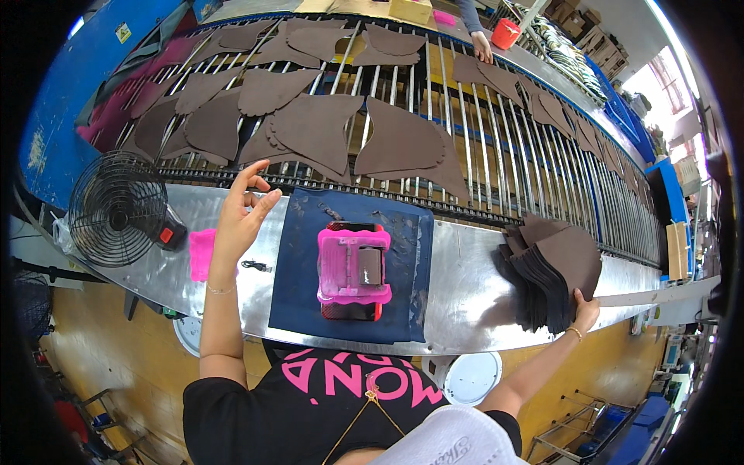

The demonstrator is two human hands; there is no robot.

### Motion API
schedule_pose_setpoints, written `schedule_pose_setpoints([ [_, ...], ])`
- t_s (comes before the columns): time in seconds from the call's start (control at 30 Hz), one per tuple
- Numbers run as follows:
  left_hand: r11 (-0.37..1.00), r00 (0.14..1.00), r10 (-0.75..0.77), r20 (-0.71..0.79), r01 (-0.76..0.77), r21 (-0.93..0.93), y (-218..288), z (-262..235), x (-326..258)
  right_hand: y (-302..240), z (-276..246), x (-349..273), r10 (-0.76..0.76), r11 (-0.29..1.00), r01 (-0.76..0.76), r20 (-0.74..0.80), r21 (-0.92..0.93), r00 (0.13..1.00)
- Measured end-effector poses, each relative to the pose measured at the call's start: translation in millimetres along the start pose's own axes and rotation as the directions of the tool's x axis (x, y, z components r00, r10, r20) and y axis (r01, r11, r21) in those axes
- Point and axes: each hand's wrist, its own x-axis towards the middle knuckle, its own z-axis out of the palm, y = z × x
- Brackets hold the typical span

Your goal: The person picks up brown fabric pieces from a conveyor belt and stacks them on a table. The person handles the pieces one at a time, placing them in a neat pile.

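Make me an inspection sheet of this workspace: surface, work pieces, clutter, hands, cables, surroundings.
Surface: shiny metal bench, blue mat on it.
Work pieces: stack of brown pieces at right; more brown pieces spread across the barred rack.
Clutter: pink holder on the mat; pink pad and black fan at left.
Hands: left hand raised, empty; right hand at the stack's edge, fingers partly hidden.
Cables: short black cord-like item.
Surroundings: another person's hand beyond; red container.
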Motion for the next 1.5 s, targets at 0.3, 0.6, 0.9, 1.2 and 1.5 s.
schedule_pose_setpoints([
  [0.3,0.998,0.988,0.064,0.141,-0.061,-0.024,19,20,7,-75,-137,-124,-0.335,0.591,0.448,-0.3,0.671,0.893],
  [0.6,0.918,0.993,0.001,0.12,0.047,-0.393,59,27,-1,-235,-72,-265,-0.619,-0.117,0.506,-0.461,0.855,0.636],
  [0.9,0.986,0.979,0.145,-0.143,-0.155,-0.058,61,-80,-38,-278,-72,-331,-0.888,-0.326,0.509,-0.443,0.797,0.125],
  [1.2,0.967,0.972,-0.071,0.224,0.012,0.254,44,-45,-47,-237,-33,-287,-0.908,-0.142,0.667,-0.365,0.731,0.207],
  [1.5,0.805,0.745,0.375,0.551,-0.557,0.205,41,54,-21,-141,-4,-246,-0.775,0.152,0.602,-0.283,0.784,0.564],
])
